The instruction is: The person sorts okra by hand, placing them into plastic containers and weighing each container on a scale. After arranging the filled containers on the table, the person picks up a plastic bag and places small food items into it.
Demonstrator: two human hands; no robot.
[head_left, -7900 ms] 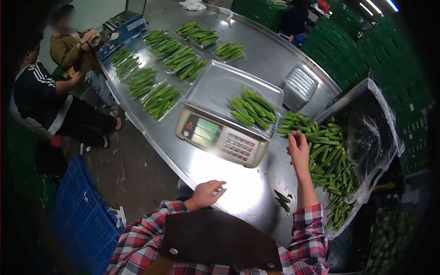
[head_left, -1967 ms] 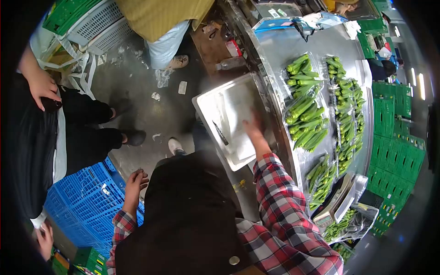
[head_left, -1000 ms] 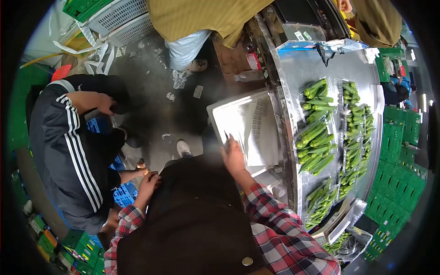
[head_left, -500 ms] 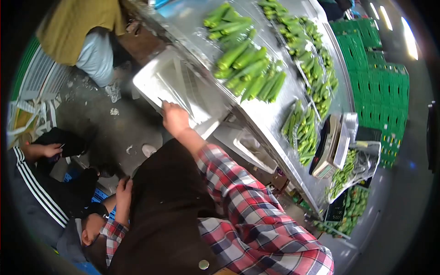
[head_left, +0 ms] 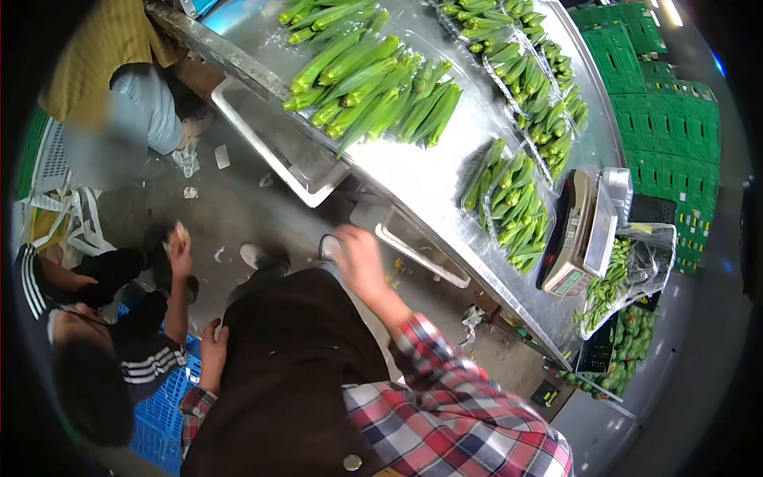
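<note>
My right hand (head_left: 362, 261) hovers in front of my dark apron, beside the metal table's edge. Its fingers are slightly blurred and loosely bent, and nothing shows in them. Nearest to it are a white bin (head_left: 310, 193) partly under the table and a second white container (head_left: 425, 258) below the edge. My left hand (head_left: 213, 350) rests at the left side of the apron (head_left: 294, 342), its thumb and fingers loosely apart and holding nothing visible. On the metal table (head_left: 413, 179) lie loose okra (head_left: 358, 83) and wrapped packs of okra (head_left: 513, 203).
A scale (head_left: 576, 238) stands at the table's right end, near a plastic-lined crate of green pods (head_left: 608, 282). Green crates (head_left: 660, 119) are stacked behind. At left, a seated person (head_left: 103, 334) is close to my left hand, near blue crates (head_left: 163, 405). Another person (head_left: 143, 95) is at upper left.
My right hand has let go of the white bin's rim and drawn back toward my body. The bin now sits farther under the table. The seated person's hand has risen.
</note>
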